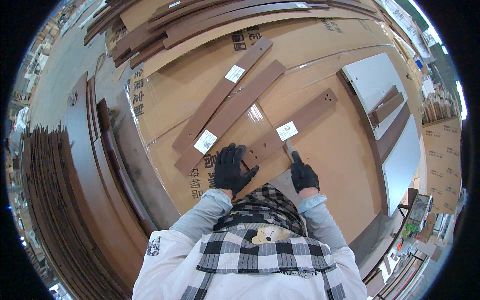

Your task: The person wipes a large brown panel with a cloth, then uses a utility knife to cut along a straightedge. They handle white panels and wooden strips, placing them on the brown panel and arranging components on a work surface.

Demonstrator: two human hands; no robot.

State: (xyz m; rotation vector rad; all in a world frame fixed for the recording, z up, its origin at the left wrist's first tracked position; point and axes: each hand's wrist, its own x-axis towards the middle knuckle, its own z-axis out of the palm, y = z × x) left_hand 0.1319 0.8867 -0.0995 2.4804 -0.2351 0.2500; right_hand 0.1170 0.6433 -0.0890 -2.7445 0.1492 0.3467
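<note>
A brown board (309, 111) with drilled holes and a white label (286, 131) lies slanted on the cardboard before me. My left hand (230, 169), in a black glove, is at the board's near end, its fingers stretched out and thumb apart. In my right hand (304, 177), also gloved in black, is a thin, light-coloured, blade-like tool (289, 148). Its tip reaches the board's edge beside the label; its exact kind is unclear. Two more labelled brown boards, an upper one (220, 100) and a lower one (250, 95), lie to the left, close together.
Cardboard (345, 165) covers the work surface. White panels (372, 82) with short brown pieces (387, 105) on top lie at the right. Long brown boards (210, 30) are piled at the far side. A tall stack of brown panels (55, 185) stands at the left.
</note>
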